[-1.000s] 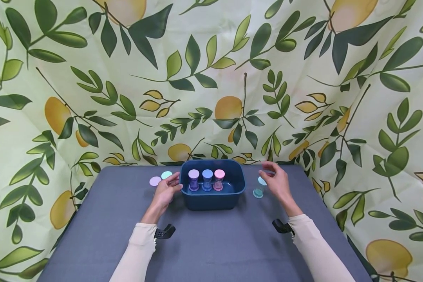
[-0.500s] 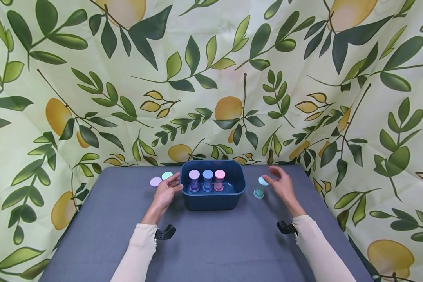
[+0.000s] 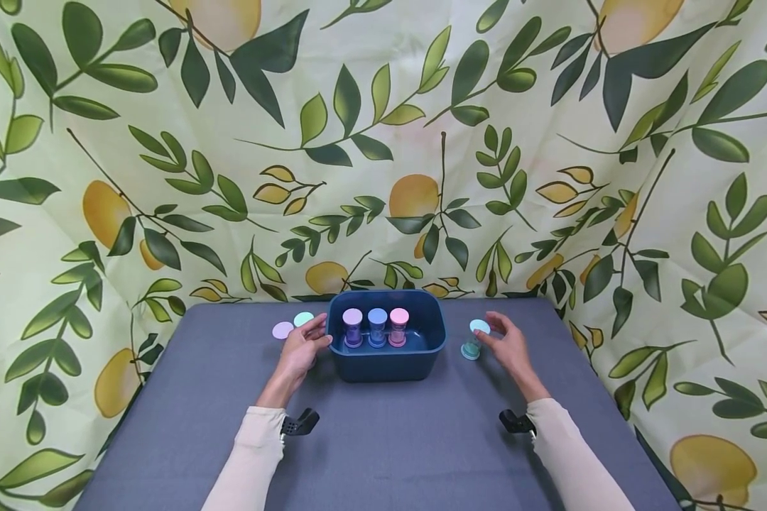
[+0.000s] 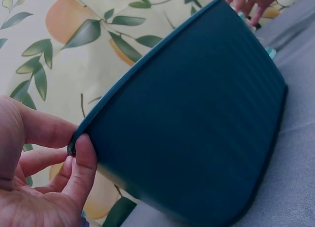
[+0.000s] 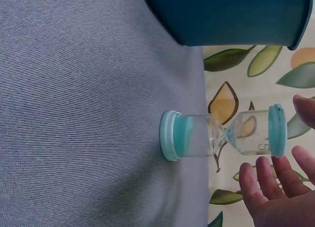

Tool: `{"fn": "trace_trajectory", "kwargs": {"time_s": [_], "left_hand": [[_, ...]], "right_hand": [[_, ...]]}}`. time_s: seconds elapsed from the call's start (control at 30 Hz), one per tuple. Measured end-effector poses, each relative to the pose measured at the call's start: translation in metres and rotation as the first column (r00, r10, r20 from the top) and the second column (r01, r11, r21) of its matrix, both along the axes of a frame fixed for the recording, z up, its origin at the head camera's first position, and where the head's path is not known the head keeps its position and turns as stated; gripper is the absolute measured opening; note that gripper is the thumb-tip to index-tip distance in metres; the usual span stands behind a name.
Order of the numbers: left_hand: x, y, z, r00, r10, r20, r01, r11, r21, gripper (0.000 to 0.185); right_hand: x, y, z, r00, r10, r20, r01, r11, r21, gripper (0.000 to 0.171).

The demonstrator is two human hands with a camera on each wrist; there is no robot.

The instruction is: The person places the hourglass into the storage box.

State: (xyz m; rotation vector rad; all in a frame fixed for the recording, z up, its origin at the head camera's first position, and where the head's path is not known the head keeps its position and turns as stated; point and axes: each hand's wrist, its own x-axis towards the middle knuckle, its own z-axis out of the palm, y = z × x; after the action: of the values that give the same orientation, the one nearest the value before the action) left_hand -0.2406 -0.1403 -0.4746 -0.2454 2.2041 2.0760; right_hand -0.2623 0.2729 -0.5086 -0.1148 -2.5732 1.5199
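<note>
A dark blue bin stands mid-table with a purple, a blue and a pink sand timer upright inside. My left hand pinches the bin's left rim; in the left wrist view the thumb presses the bin's outer wall while fingers hook over the rim. A teal sand timer stands on the cloth right of the bin. My right hand hovers just right of it, fingers relaxed near the teal timer's top cap, not gripping.
A lilac disc and a mint disc lie on the grey table left of the bin, just beyond my left hand. A leaf-and-lemon patterned backdrop closes off the far and side edges.
My right hand has dropped from over the teal timer's top to beside it, slightly nearer me. The left hand keeps its hold on the bin's rim.
</note>
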Motion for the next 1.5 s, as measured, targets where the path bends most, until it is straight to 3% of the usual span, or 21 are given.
{"fn": "trace_trajectory", "kwargs": {"time_s": [0.57, 1.0, 1.5], "left_hand": [[0.000, 0.000, 0.000, 1.000, -0.004, -0.013, 0.004, 1.000, -0.001, 0.055], [0.000, 0.000, 0.001, 1.000, 0.002, -0.011, -0.002, 1.000, 0.028, 0.056], [0.000, 0.000, 0.000, 1.000, 0.005, -0.010, -0.004, 1.000, 0.016, 0.056]], "right_hand": [[-0.003, -0.002, -0.011, 0.999, -0.013, 0.038, 0.013, 1.000, -0.003, 0.057], [-0.002, -0.002, -0.012, 0.999, 0.009, 0.052, -0.005, 0.998, -0.063, 0.057], [0.003, -0.004, -0.008, 0.999, 0.000, 0.039, 0.001, 0.999, -0.032, 0.055]]}}
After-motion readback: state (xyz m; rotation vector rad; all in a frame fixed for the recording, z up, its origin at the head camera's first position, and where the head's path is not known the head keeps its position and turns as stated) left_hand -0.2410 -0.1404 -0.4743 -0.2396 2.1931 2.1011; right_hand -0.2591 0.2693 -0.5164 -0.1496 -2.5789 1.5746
